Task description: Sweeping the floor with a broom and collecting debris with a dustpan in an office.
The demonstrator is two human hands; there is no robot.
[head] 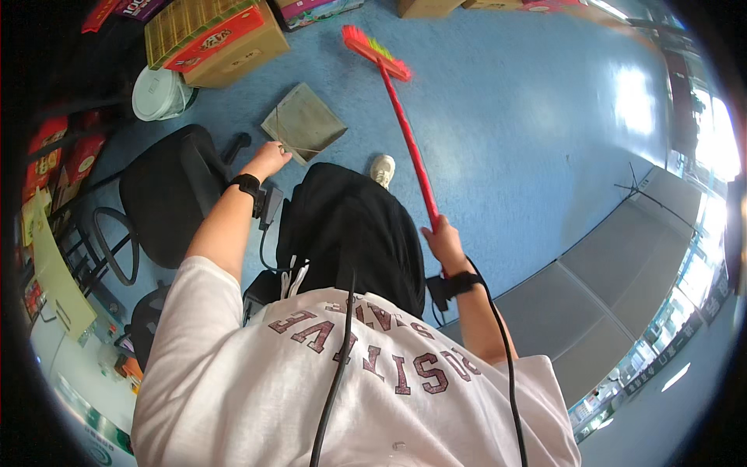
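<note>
My right hand (444, 244) is closed around the red handle of a push-type broom (407, 125), whose red and yellow-green bristles lie on the blue floor at the top centre. My left hand (269, 159) grips a thin wire handle at the near edge of a grey, square dustpan (306, 122). The dustpan stands to the left of the broom, apart from its head. Wrist-worn devices with cables are strapped to both forearms. One light shoe (383, 169) shows between the dustpan and the broom handle.
A black office chair (169, 187) stands close at the left. Beyond it are a lidded white bucket (156, 93) and stacked cardboard boxes (233, 58). Grey partition panels (601, 280) line the right side. More boxes (429, 7) sit along the top edge.
</note>
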